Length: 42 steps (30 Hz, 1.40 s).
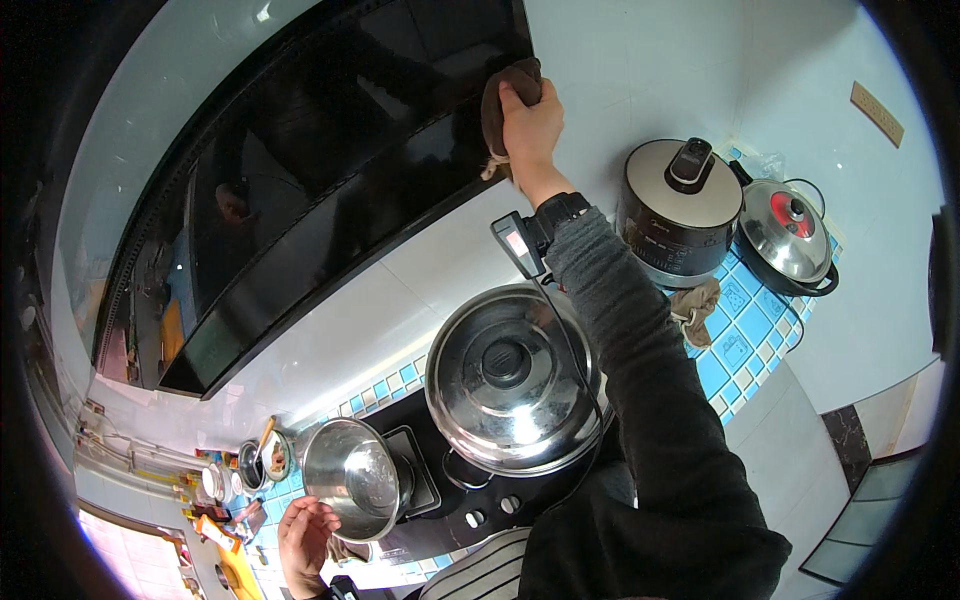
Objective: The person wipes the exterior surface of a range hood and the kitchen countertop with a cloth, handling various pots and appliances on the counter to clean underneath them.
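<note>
A folded brown cloth [493,120] is gripped in my right hand [534,124]. That hand presses the cloth to the lower right edge of a glossy black range hood [360,150], and a pale drawstring dangles from it. Lower left, my left hand [304,536] is held with its fingers loosely curled and holds nothing. It is beside the rim of a stainless steel pot [352,480] on the black gas stove [457,499]; whether it touches the rim I cannot tell. A large lidded steel pot [510,375] stands on the stove below my right forearm.
Right of the stove, an electric pressure cooker [679,195], a lidded pan [787,236] and a crumpled brown cloth [697,311] rest on the blue-tiled counter [739,349]. A cable crosses the large pot's lid. Jars and bowls [251,461] crowd the left counter.
</note>
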{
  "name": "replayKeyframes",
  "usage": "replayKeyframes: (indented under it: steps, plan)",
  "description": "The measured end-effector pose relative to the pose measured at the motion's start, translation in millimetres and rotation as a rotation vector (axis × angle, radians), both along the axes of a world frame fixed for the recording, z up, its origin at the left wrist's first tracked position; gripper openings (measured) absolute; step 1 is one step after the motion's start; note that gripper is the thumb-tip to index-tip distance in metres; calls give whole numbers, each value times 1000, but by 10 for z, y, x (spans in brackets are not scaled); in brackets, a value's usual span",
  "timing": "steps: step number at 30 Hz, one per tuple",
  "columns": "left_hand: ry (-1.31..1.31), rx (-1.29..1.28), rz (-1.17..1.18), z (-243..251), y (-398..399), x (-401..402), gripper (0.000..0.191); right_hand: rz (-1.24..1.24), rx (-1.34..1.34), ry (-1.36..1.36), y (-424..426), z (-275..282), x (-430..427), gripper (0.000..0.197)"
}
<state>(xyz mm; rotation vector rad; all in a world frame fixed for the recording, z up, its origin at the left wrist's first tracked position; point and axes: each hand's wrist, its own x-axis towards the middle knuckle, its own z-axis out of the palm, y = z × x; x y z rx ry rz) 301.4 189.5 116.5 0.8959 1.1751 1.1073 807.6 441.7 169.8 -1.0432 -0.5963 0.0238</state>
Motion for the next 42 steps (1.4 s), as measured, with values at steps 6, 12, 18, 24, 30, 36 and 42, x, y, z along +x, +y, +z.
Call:
replayKeyframes:
  steps: [6,12,18,24,30,36,42]
  plan:
    - [-9,-19,-21,-43,61,95,22,101,-118,-110,3,21,-389,37]
    - [61,-28,-107,-53,56,172,23,-9,-133,-189,-54,63,189,39]
    - [7,-15,-85,-115,-16,53,24,138,-34,66,75,-57,589,38]
    - [-99,-30,-49,-292,-192,-171,23,66,149,40,-60,116,831,40]
    - [-91,-43,-61,-277,-105,9,23,-423,-427,-769,147,4,76,63]
    - [-102,-52,-97,-160,-229,130,21,209,-601,-745,-411,41,279,34]
    - [-102,-59,-93,-208,-318,-19,20,969,-238,204,-1084,-10,502,34]
